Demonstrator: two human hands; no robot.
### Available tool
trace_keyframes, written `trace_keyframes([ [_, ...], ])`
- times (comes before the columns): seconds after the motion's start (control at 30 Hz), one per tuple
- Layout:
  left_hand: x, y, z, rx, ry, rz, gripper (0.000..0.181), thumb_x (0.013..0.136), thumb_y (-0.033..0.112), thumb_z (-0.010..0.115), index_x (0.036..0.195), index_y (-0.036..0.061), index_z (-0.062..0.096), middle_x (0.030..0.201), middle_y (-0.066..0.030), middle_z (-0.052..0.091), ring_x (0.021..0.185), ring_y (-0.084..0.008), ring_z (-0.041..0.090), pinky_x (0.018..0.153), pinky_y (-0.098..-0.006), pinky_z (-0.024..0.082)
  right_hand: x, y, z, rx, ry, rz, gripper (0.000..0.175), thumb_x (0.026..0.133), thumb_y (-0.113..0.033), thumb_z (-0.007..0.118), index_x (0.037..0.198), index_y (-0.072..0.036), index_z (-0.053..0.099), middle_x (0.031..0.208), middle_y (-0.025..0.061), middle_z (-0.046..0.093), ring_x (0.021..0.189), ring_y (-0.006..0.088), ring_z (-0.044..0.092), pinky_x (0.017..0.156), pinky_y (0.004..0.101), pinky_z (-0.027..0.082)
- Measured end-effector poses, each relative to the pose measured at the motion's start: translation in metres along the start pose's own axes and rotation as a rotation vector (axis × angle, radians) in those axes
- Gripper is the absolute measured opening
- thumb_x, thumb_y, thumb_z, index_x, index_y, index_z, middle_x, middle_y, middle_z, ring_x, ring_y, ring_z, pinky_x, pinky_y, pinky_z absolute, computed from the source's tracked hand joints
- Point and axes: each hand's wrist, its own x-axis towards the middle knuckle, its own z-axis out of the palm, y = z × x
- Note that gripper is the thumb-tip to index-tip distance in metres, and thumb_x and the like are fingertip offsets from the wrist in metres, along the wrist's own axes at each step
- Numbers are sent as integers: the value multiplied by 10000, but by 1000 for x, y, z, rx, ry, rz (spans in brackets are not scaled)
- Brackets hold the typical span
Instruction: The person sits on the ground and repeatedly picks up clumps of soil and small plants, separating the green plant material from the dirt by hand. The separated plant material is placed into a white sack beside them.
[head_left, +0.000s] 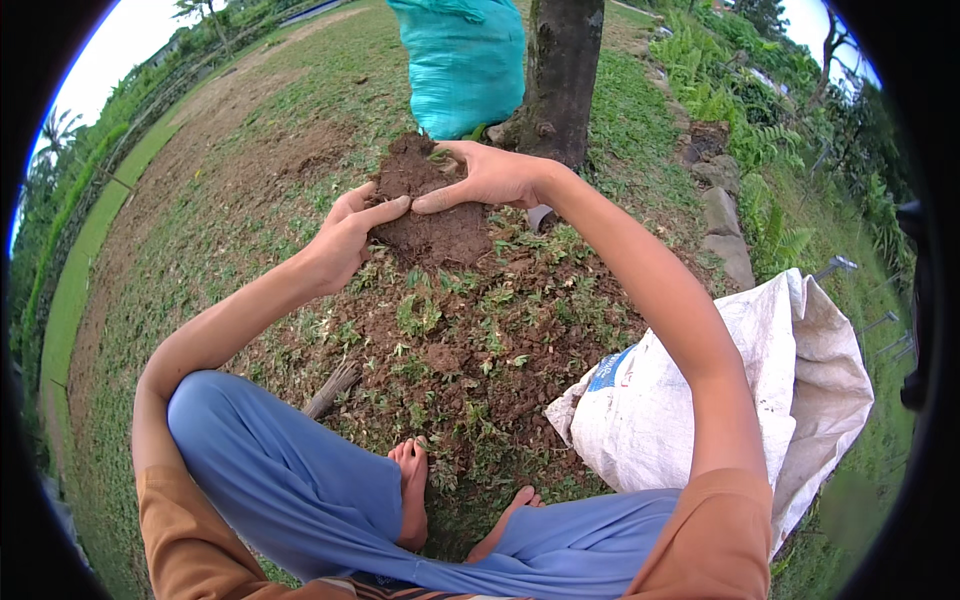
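A clump of brown soil with roots (409, 174) is held up between both hands, above the ground in front of me. My left hand (349, 232) grips its left side, thumb across the near face. From the right, my right hand (480, 180) holds the clump, its thumb tip close to the left thumb. A flat patch of brown soil (450, 236) shows just below the hands; whether it is joined to the held clump, I cannot tell. Uprooted grass and loose soil (480, 330) spread between the hands and my bare feet.
A white woven sack (645, 420) lies at the right, its mouth gaping. A full teal sack (465, 67) stands beside a tree trunk (562, 75) ahead. A piece of wood (332, 388) lies near my left knee. Stones (721, 214) edge the grass at the right.
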Motion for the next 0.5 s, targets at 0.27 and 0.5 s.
trace_keyframes([
  [0.27,110,-74,74,-70,-239,-95,548,1044,403,605,1463,63,512,1364,-121,630,1186,-253,674,957,-484,597,1,89,-31,-557,237,226,1328,540,-858,823,1432,76,509,1391,265,582,1231,379,614,1017,465,549],
  [0.5,124,-245,156,121,-84,-45,454,1079,418,559,1335,60,671,876,-73,662,732,-169,606,701,-361,506,-32,256,131,-582,799,372,567,717,-500,857,1024,-26,808,1352,235,584,1337,423,463,1107,511,415],
])
